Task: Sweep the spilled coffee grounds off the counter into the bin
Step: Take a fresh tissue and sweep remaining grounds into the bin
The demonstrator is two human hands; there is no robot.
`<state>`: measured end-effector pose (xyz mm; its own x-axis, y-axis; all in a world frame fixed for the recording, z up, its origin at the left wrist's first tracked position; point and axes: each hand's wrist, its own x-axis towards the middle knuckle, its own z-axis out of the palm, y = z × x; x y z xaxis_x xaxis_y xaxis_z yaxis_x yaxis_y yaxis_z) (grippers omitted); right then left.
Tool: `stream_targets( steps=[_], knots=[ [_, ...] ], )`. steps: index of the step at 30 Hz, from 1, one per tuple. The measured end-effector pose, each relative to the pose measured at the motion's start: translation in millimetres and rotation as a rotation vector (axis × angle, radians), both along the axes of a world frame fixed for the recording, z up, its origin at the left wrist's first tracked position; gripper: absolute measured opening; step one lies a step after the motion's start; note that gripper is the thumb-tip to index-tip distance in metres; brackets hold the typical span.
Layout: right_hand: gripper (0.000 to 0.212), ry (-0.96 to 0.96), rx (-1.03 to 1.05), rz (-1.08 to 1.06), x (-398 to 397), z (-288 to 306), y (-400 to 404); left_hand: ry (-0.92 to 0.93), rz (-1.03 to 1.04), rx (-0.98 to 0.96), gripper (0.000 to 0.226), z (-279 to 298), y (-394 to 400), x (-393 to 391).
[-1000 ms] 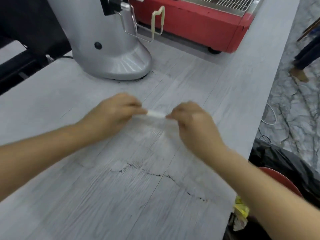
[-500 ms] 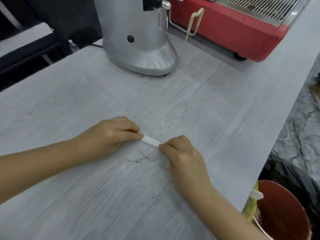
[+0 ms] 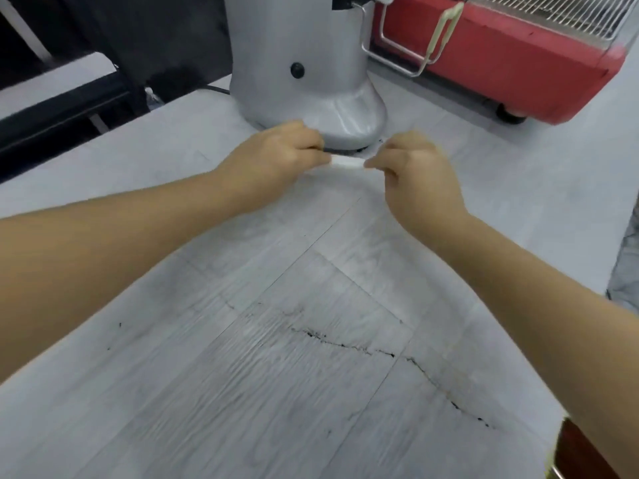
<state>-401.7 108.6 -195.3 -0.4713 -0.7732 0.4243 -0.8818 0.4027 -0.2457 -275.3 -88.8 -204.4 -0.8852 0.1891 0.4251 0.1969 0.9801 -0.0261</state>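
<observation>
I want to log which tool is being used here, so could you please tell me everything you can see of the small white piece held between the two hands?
The white piece is a short, narrow strip, too blurred to name its material. It lies level, low over the counter, just before the grinder base. The left hand pinches one end, the right hand the other; only its middle shows.

surface: grey wood-grain counter (image 3: 145, 392) | on it: silver grinder (image 3: 311, 81), red machine (image 3: 501, 63), coffee grounds (image 3: 345, 345)
</observation>
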Motion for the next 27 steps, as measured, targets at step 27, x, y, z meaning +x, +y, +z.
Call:
stream_targets(
  steps=[27],
  knots=[
    [0.028,-0.161,0.112,0.503,173,-7,12,-0.277,0.181,0.221,0.026,27,29,225]
  ],
)
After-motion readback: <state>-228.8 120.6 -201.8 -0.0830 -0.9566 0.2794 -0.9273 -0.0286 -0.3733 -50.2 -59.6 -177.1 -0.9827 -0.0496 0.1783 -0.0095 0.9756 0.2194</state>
